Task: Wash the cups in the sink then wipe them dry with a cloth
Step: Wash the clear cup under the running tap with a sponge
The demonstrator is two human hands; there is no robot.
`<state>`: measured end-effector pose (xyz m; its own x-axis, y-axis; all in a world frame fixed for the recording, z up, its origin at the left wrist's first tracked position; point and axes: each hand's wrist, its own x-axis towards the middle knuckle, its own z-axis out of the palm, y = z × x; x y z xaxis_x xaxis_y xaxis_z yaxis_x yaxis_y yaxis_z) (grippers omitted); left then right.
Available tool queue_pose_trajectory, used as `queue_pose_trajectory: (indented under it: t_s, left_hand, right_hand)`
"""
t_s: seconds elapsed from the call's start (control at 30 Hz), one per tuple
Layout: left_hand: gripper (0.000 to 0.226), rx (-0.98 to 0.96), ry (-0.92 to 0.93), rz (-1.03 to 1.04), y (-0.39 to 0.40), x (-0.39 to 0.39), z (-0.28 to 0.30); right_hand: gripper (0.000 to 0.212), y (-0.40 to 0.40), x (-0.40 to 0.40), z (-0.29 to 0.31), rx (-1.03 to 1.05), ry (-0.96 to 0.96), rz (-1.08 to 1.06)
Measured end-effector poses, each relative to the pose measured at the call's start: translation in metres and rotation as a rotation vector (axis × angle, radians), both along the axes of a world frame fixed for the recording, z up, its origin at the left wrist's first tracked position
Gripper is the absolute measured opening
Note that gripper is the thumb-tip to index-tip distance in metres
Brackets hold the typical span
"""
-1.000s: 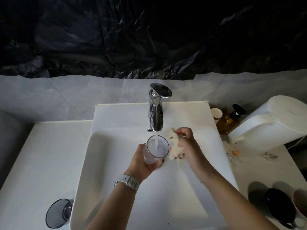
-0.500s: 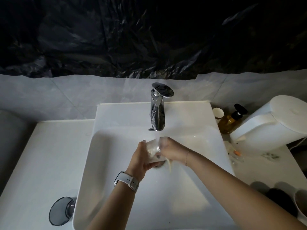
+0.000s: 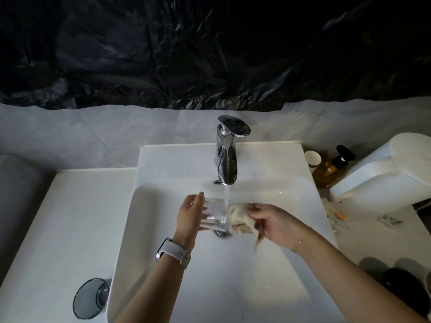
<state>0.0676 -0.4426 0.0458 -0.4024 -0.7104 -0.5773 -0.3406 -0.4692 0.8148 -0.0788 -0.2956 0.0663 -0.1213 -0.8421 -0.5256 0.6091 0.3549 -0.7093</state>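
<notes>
A clear glass cup (image 3: pixel 215 214) lies on its side over the white sink (image 3: pixel 163 252), under water running from the chrome tap (image 3: pixel 226 157). My left hand (image 3: pixel 189 216) grips its base end. My right hand (image 3: pixel 272 223) holds a wet beige cloth (image 3: pixel 238 217) pressed against the cup's mouth. The drain sits just below the cup, mostly hidden. A grey tinted glass (image 3: pixel 89 298) lies on the counter left of the sink. A dark mug (image 3: pixel 405 290) stands at the lower right with a lighter cup at the frame edge beside it.
Right of the sink stand a small paper cup (image 3: pixel 312 158), an amber pump bottle (image 3: pixel 331 169) and a white kettle (image 3: pixel 387 173). Small bits of litter lie on the right counter (image 3: pixel 373 234). Black plastic sheeting covers the wall above the tiles.
The cup went from upright under the stream to lying sideways. My right hand brought the cloth onto it, then drew back a little so the cloth sits at the cup's mouth.
</notes>
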Motion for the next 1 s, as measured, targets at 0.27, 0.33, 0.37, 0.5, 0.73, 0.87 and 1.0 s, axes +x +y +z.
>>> queue_pose_trajectory:
  t_s: [0.27,0.33,0.37,0.5,0.73,0.87,1.0]
  left_hand:
    - [0.019,-0.802,-0.233,-0.343,0.011,-0.011,0.019]
    - [0.023,-0.892,-0.248,-0.386,0.013,-0.012,0.016]
    - [0.023,-0.932,-0.252,-0.402,0.014,-0.011,0.013]
    - [0.011,-0.634,-0.169,-0.210,0.013,-0.007,0.002]
    - [0.032,0.319,0.164,0.172,0.001,0.026,0.003]
    - [0.030,0.489,0.255,0.251,-0.004,0.037,-0.001]
    - [0.030,0.599,0.296,0.244,-0.006,0.036,-0.003]
  right_hand:
    - [0.031,0.032,0.004,-0.003,0.303,-0.186,-0.412]
    - [0.031,0.033,0.008,-0.005,0.318,-0.177,-0.444]
    - [0.027,0.032,0.010,-0.004,0.315,-0.157,-0.445]
    - [0.010,0.027,0.012,-0.003,0.276,-0.129,-0.474]
    - [0.015,-0.023,0.019,-0.003,0.193,-0.074,-0.287]
    - [0.045,-0.059,0.034,-0.005,0.338,-0.006,-0.290]
    - [0.037,-0.079,0.043,-0.005,0.425,0.258,-0.420]
